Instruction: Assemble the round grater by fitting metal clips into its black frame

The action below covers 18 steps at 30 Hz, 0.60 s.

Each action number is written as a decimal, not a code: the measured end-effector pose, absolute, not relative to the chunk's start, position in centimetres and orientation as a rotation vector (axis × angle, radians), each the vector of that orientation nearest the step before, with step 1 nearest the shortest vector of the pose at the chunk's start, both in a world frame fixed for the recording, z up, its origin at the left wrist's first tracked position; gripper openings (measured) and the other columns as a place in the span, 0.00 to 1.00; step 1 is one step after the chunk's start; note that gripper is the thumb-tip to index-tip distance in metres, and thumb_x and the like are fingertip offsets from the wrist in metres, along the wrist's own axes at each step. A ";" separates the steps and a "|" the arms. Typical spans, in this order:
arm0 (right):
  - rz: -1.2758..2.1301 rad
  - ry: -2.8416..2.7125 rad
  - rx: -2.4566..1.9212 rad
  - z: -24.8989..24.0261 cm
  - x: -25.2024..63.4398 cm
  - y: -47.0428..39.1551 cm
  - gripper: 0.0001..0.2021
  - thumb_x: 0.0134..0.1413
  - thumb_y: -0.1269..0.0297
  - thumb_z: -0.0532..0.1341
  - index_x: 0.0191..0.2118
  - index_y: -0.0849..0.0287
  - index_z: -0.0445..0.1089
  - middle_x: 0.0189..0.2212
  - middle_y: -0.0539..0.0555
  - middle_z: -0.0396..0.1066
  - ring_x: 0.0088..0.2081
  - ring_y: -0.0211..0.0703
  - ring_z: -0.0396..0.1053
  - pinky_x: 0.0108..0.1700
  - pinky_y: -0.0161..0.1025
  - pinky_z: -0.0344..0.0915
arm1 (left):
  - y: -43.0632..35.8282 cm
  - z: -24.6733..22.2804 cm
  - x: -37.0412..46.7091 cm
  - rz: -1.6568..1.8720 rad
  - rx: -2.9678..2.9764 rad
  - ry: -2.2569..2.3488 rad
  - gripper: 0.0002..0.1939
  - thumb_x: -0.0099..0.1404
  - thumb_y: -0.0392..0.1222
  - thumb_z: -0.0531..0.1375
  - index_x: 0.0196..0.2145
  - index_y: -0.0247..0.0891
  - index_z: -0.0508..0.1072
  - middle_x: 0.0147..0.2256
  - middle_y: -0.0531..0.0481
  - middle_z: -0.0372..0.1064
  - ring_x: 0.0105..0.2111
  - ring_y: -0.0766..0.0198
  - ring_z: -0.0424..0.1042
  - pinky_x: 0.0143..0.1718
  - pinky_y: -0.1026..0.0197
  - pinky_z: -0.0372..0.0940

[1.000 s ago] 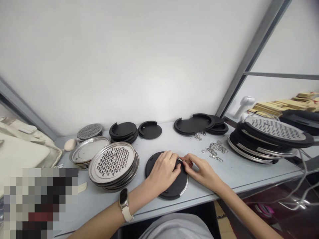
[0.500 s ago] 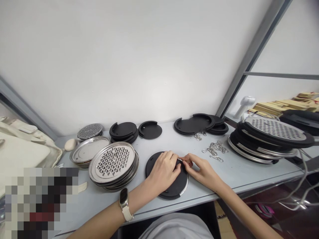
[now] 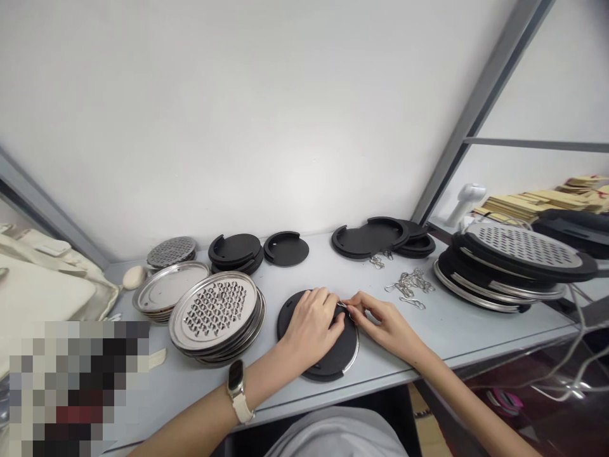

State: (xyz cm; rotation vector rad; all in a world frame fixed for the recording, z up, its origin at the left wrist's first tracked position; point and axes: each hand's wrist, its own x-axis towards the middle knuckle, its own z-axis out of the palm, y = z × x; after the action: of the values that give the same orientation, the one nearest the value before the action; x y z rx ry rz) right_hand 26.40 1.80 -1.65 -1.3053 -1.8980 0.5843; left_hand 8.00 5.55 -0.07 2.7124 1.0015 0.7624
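Observation:
A black round holder (image 3: 324,367) lies on the table in front of me, with a silver metal rim showing along its right side. My left hand (image 3: 314,322) rests across the top of it, fingers curled over the far side and thumb bent inward. At its upper right edge, my right hand (image 3: 378,320) pinches a small metal wire clip (image 3: 341,304) between thumb and forefinger. The left fingertips are close to that clip; they partly hide where it meets the holder. Several loose wire clips (image 3: 410,283) lie in a heap right of my hands.
Left stand stacked round metal grater plates (image 3: 216,311) and smooth-faced metal discs (image 3: 172,287). More black holders (image 3: 238,249) lie along the wall, others (image 3: 368,238) farther right. A tall stack of assembled graters (image 3: 514,266) is at right. The table's front edge (image 3: 380,388) runs close by.
The right fingers have shifted very slightly around the wire clip. My left hand stays on the holder, and the other things have not moved.

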 end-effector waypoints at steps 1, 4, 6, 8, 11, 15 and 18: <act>0.583 -1.901 -1.303 -1.6 26.4 1.8 0.13 0.66 0.57 0.51 0.36 0.59 0.67 0.24 0.47 0.62 0.26 0.36 0.59 0.29 0.32 0.58 | 5.5 -0.1 8.0 0.761 2.712 1.003 0.02 0.65 0.34 0.56 0.37 0.38 0.66 0.36 0.49 0.65 0.38 0.57 0.65 0.42 0.55 0.62; 0.575 -1.900 -1.296 -1.6 26.2 1.7 0.14 0.66 0.56 0.50 0.38 0.58 0.67 0.23 0.46 0.61 0.25 0.37 0.59 0.29 0.32 0.58 | 5.5 0.0 8.0 0.756 2.712 0.997 0.02 0.65 0.34 0.56 0.37 0.38 0.66 0.36 0.49 0.65 0.38 0.57 0.65 0.42 0.55 0.62; 0.578 -1.900 -1.290 -1.7 26.1 1.7 0.13 0.66 0.56 0.49 0.41 0.58 0.66 0.22 0.46 0.61 0.25 0.37 0.59 0.29 0.32 0.58 | 5.5 0.0 8.0 0.751 2.713 0.993 0.03 0.65 0.34 0.56 0.38 0.38 0.66 0.37 0.49 0.65 0.38 0.58 0.65 0.42 0.55 0.62; 0.582 -1.904 -1.287 -1.7 26.0 1.6 0.13 0.67 0.56 0.49 0.44 0.58 0.64 0.22 0.46 0.62 0.24 0.37 0.59 0.29 0.33 0.59 | 5.5 0.1 8.0 0.748 2.715 0.991 0.03 0.65 0.34 0.56 0.38 0.38 0.66 0.37 0.49 0.65 0.38 0.57 0.65 0.42 0.55 0.62; 0.588 -1.905 -1.288 -1.7 26.0 1.6 0.12 0.67 0.58 0.49 0.46 0.57 0.62 0.22 0.46 0.61 0.24 0.37 0.59 0.30 0.33 0.59 | 5.5 0.1 8.0 0.745 2.724 0.989 0.05 0.66 0.34 0.56 0.40 0.38 0.66 0.37 0.49 0.65 0.39 0.57 0.65 0.42 0.54 0.62; 0.595 -1.914 -1.287 -1.7 26.0 1.6 0.11 0.67 0.58 0.48 0.46 0.56 0.61 0.22 0.45 0.59 0.24 0.37 0.59 0.29 0.33 0.58 | 5.5 0.1 8.0 0.732 2.737 0.980 0.05 0.66 0.34 0.55 0.41 0.38 0.66 0.38 0.48 0.65 0.39 0.57 0.65 0.43 0.54 0.62; 0.593 -1.917 -1.291 -1.7 26.0 1.6 0.10 0.67 0.58 0.48 0.46 0.56 0.60 0.22 0.45 0.59 0.24 0.38 0.59 0.30 0.33 0.58 | 5.5 0.0 8.0 0.724 2.744 0.966 0.05 0.68 0.35 0.54 0.41 0.38 0.66 0.39 0.48 0.65 0.39 0.57 0.65 0.43 0.54 0.62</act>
State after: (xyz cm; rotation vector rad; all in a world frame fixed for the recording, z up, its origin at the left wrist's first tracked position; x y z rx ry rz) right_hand 26.03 1.60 -1.73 -1.2906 -1.9167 0.5927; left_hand 7.98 5.49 0.05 2.7435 0.9663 0.7237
